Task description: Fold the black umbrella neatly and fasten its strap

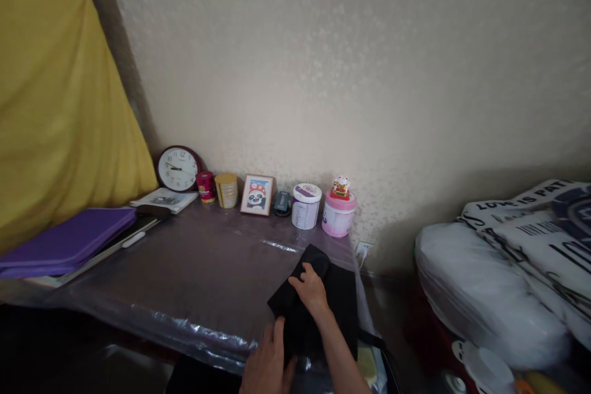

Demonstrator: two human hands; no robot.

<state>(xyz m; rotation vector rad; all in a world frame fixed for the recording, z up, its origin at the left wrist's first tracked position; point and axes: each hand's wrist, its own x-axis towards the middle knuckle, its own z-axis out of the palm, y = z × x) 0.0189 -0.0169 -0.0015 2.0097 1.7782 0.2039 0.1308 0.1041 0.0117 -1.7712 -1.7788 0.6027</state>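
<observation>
A black cloth piece (341,301) lies partly folded over the right end of the table, with a dark strap (372,340) trailing off its right side. On its upper folded part is my right hand (310,289), with bent fingers closed on the fabric; some of its fingertips are hidden. My left hand (266,360) is at the cloth's near left edge. Its fingers stretch forward and the thumb stands apart, touching or close to the fabric.
Clear plastic covers the table (184,277). Along the wall stand a clock (178,168), a red can (205,187), a yellow-lidded container (226,191), a panda picture (257,195), a purple-lidded tub (306,206) and a pink tub (338,215). Purple folders (78,237) lie left; bundled bedding (484,289) sits right.
</observation>
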